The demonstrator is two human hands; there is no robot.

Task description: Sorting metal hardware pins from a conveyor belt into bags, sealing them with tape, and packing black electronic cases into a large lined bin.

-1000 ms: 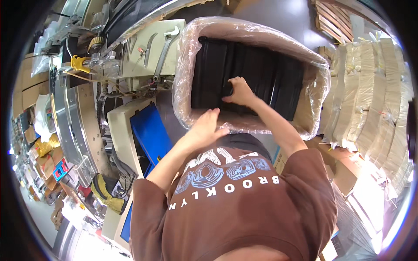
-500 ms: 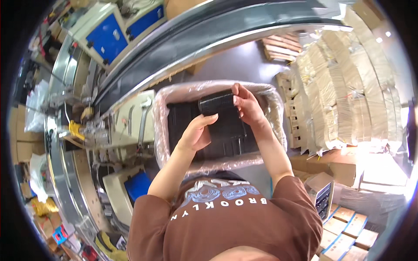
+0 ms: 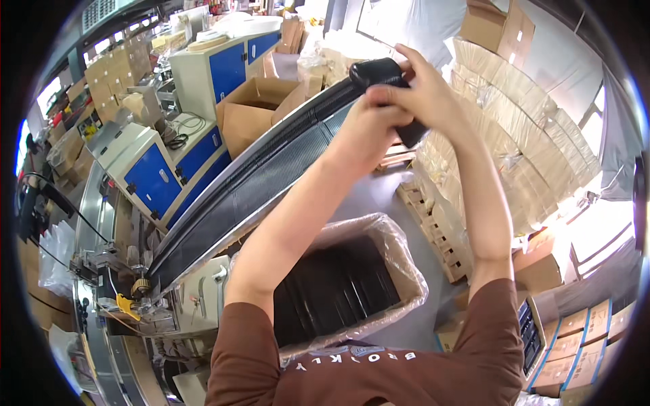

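A bundle of glossy black plastic pieces [image 3: 376,72], seemingly nested, is held up at arm's length over the far end of the conveyor belt. Their exact kind cannot be made out. My right hand [image 3: 428,95] wraps round the bundle's right side, fingers at the back. Closed against the near side, my left hand [image 3: 372,125] partly covers it and overlaps my right fingers. Below my forearms stands a carton lined with clear plastic [image 3: 407,271], with black plastic pieces [image 3: 338,284] lying in it.
The long grey conveyor belt [image 3: 271,162] runs diagonally beyond the carton, with a ribbed black strip or row along it. Blue-doored cabinets [image 3: 152,177] and an open cardboard box [image 3: 247,125] stand behind. At right are a wooden pallet [image 3: 433,233] and wrapped cardboard stacks [image 3: 508,142].
Both hands have lifted the black bundle up and away from the lined carton, out over the conveyor belt. The view has tilted upward, so the carton now sits lower in it.
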